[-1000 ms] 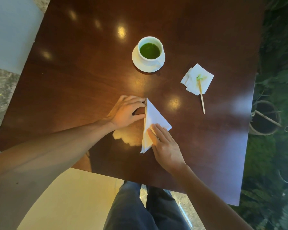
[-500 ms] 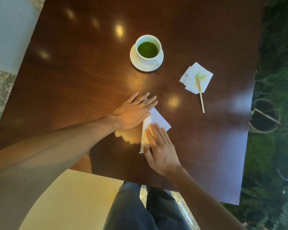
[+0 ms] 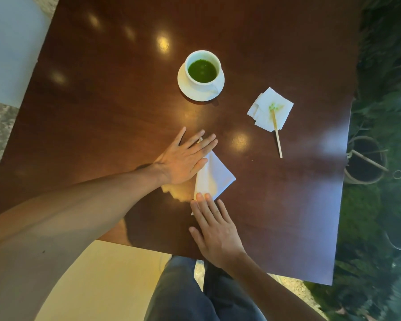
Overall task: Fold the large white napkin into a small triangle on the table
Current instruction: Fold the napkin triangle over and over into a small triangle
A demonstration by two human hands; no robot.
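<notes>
A white napkin (image 3: 214,176), folded into a small triangle, lies on the dark wooden table (image 3: 102,100) near its front edge. My left hand (image 3: 184,157) rests flat on the napkin's upper left part, fingers spread and pointing right. My right hand (image 3: 214,225) lies flat below it, its fingertips pressing the napkin's lower corner. The top tip and the bottom tip of the napkin are hidden under my hands. Neither hand grips anything.
A white cup of green drink on a saucer (image 3: 201,76) stands behind the napkin. To the right lie small stained napkins (image 3: 270,107) with a wooden stick (image 3: 277,135) across them. My legs (image 3: 195,293) show below the table edge; plants are at the right.
My left hand has opened from a curled grip at the napkin's edge to a flat palm on top of it. My right hand has slid down toward the napkin's lower corner.
</notes>
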